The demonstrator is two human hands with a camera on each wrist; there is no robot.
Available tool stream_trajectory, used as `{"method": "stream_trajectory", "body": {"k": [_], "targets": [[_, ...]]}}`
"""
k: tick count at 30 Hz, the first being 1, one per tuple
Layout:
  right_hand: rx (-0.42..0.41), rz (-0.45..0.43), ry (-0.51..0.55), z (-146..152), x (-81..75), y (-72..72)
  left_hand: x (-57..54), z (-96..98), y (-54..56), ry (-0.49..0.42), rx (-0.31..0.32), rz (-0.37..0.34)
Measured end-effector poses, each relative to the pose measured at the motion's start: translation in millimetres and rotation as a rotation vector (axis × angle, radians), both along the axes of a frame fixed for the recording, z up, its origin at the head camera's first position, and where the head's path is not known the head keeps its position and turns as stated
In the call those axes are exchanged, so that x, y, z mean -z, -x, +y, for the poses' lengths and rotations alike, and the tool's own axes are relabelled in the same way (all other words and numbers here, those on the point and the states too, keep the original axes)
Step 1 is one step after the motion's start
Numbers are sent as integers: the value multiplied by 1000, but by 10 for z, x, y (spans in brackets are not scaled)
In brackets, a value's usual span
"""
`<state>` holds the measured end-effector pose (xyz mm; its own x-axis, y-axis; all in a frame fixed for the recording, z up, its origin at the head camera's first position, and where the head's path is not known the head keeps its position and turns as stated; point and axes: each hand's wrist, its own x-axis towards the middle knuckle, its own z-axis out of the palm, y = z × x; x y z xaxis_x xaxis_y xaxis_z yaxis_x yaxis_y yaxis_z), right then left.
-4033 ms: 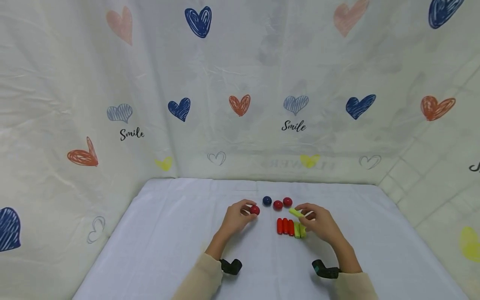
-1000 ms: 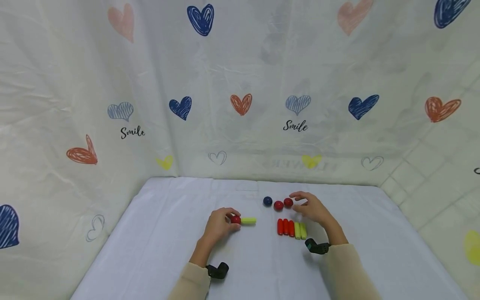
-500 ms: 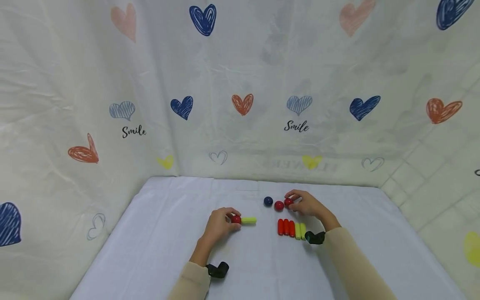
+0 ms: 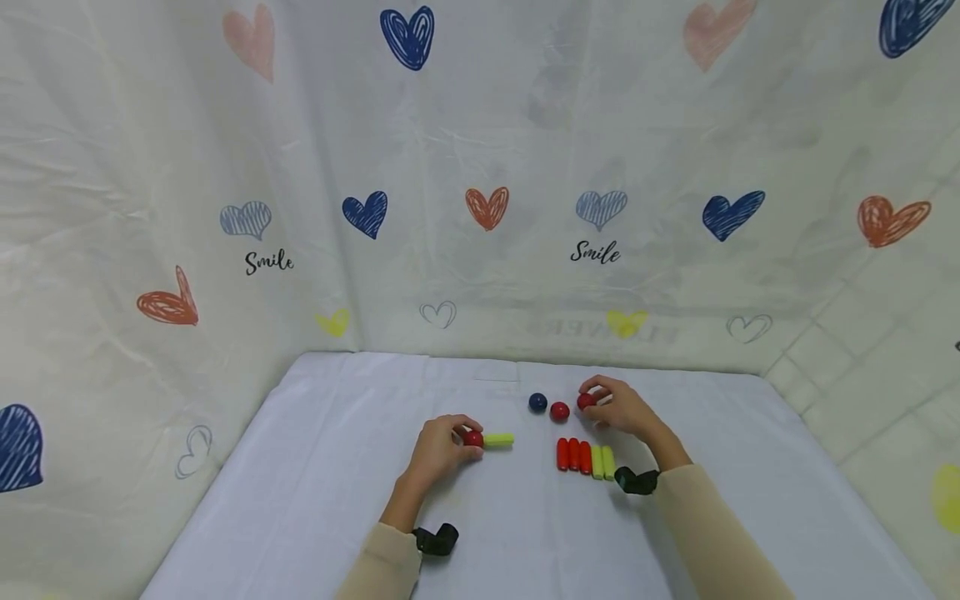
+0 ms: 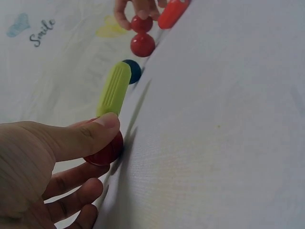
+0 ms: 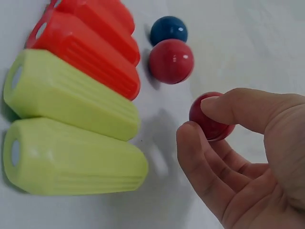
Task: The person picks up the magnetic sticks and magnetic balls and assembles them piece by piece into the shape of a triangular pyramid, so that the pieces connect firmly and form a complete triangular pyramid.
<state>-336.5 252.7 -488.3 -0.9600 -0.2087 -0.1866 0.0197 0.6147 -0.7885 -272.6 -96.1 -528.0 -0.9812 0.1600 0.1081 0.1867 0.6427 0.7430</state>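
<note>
My left hand [image 4: 433,452] pinches a red ball [image 4: 472,439] between thumb and fingers, low over the white cloth. From that ball a lime-green ribbed rod [image 5: 114,90] sticks out, its near end meeting the ball by the thumb. At the back right, my right hand [image 4: 624,413] holds another red ball [image 6: 213,117] with its thumb and fingertips. A loose red ball [image 4: 559,411] and a dark blue ball [image 4: 537,402] lie just left of the right hand. Nearer me, several rods lie side by side: red rods [image 4: 573,454] and two lime-green rods [image 6: 76,157].
A white cloth [image 4: 315,500] covers the table. Behind it hangs a pale curtain [image 4: 525,125] printed with hearts, which also runs along the sides. Each wrist wears a small black camera, one by the left sleeve [image 4: 382,558], one by the right sleeve [image 4: 712,533].
Earlier my right hand held the lime-green rod, now joined to the left hand's ball, which came nearer and left. My right hand then took a back red ball and shifted it slightly right.
</note>
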Motion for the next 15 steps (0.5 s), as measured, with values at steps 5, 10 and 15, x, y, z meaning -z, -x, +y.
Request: {"method": "stream_trajectory", "body": {"k": [5,10,15], "targets": [[-7,39,74,4,-51,-100,-22,0,2,-16,9,27],[-14,68,102,-47,-77,-218,-12,-7,8,-15,9,25],[-21,82,136,-157,-119,-344,-7,-2,6,-17,4,10]]}}
